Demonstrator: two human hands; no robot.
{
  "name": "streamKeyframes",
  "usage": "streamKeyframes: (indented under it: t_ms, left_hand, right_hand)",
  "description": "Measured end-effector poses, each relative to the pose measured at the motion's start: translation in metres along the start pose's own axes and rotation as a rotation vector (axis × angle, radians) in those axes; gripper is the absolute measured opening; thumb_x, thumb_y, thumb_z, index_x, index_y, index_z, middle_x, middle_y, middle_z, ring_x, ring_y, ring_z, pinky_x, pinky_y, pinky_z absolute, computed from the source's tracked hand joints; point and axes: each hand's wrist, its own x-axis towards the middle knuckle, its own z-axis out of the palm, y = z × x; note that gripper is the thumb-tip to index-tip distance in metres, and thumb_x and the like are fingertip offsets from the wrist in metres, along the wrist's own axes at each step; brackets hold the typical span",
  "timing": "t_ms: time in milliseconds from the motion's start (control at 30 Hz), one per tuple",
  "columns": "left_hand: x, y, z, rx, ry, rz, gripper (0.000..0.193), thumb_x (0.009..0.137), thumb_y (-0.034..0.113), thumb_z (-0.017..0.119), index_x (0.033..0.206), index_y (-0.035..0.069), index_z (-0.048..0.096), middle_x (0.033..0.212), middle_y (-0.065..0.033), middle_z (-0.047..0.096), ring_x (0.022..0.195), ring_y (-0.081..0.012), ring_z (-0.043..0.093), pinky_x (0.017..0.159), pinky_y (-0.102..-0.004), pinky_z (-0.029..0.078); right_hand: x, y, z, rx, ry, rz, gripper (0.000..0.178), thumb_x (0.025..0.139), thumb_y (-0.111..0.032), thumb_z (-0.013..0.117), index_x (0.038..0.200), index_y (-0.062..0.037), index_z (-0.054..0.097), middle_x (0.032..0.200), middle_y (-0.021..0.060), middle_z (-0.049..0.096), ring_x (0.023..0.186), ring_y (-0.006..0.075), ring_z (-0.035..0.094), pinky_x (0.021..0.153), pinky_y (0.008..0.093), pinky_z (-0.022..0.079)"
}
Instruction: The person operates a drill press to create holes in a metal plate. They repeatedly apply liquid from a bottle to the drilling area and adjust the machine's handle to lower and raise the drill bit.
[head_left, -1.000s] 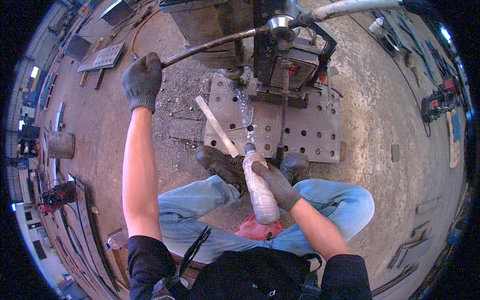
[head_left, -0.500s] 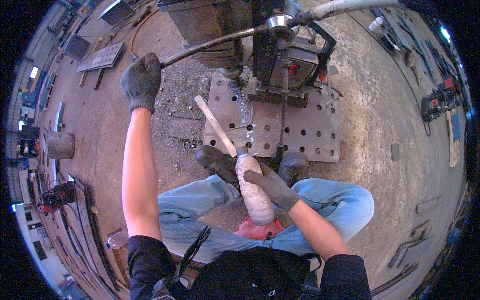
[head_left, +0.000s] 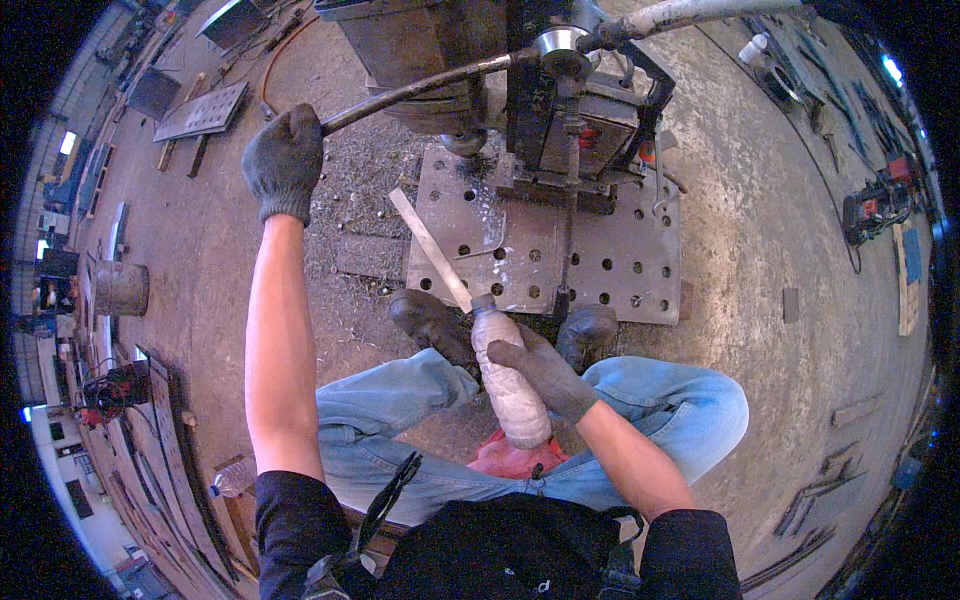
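Note:
My gloved left hand (head_left: 284, 163) is closed round the end of a long metal lever (head_left: 425, 88). The lever runs to a round silver hub (head_left: 560, 42) on a dark drilling machine (head_left: 540, 130). In front of my lap, my gloved right hand (head_left: 540, 370) wraps round a cloudy, greyish plastic bottle (head_left: 505, 385), tilted with its dark neck end pointing away from me. A flat pale metal strip (head_left: 430, 250) stands by the bottle's neck. Beneath the machine lies a steel plate (head_left: 620, 245) full of round holes, with a thin bent rod (head_left: 485, 250) on it.
Metal shavings (head_left: 350, 210) cover the floor left of the plate. My boots (head_left: 430, 325) rest at its near edge. A red cloth (head_left: 515, 458) lies between my legs. A clear bottle (head_left: 235, 478) and a metal bucket (head_left: 121, 290) stand at the left; steel bars (head_left: 160, 450) lie there too.
Almost nothing differs. Both hands keep their grips, and the lever and bottle stay practically in place.

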Motion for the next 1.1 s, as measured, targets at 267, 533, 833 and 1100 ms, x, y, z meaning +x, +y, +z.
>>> streamKeyframes:
  t_ms: [267,533,833,1100]
  left_hand:
    - [-0.002,0.003,0.000,-0.021,0.002,-0.008,0.048,0.093,0.050,0.047,0.079,0.011,0.072,0.077,-0.0205,0.066,0.074,-0.0408,0.065,0.066,-0.0492,0.049]
    - [-0.003,0.004,-0.003,-0.031,-0.005,-0.023,0.048,0.093,0.049,0.047,0.079,0.010,0.072,0.076,-0.0202,0.066,0.074,-0.0405,0.065,0.066,-0.0489,0.049]
    - [-0.003,0.001,0.001,-0.041,-0.002,-0.019,0.047,0.093,0.049,0.048,0.078,0.012,0.072,0.076,-0.0200,0.066,0.073,-0.0397,0.065,0.064,-0.0480,0.049]
    - [-0.003,-0.003,0.005,-0.082,-0.005,-0.007,0.043,0.092,0.048,0.051,0.078,0.012,0.071,0.074,-0.0194,0.065,0.071,-0.0398,0.064,0.063,-0.0478,0.048]
  right_hand:
    - [-0.002,-0.004,-0.005,0.185,0.073,0.154,0.051,0.089,-0.045,0.066,0.117,-0.0029,0.058,0.091,0.0038,0.064,0.072,0.0121,0.061,0.065,0.0288,0.052]
    - [-0.004,-0.013,-0.005,0.027,0.112,0.133,0.064,0.086,-0.057,0.065,0.115,0.0002,0.060,0.085,0.0083,0.066,0.068,0.0163,0.063,0.062,0.0319,0.053]
    - [0.003,0.001,-0.012,-0.008,0.115,0.121,0.067,0.086,-0.059,0.064,0.115,0.0008,0.060,0.083,0.0095,0.066,0.069,0.0173,0.063,0.063,0.0326,0.053]
    - [0.000,-0.006,-0.007,0.000,0.102,0.097,0.069,0.085,-0.060,0.064,0.117,0.0007,0.059,0.089,0.0092,0.066,0.072,0.0173,0.063,0.066,0.0324,0.053]
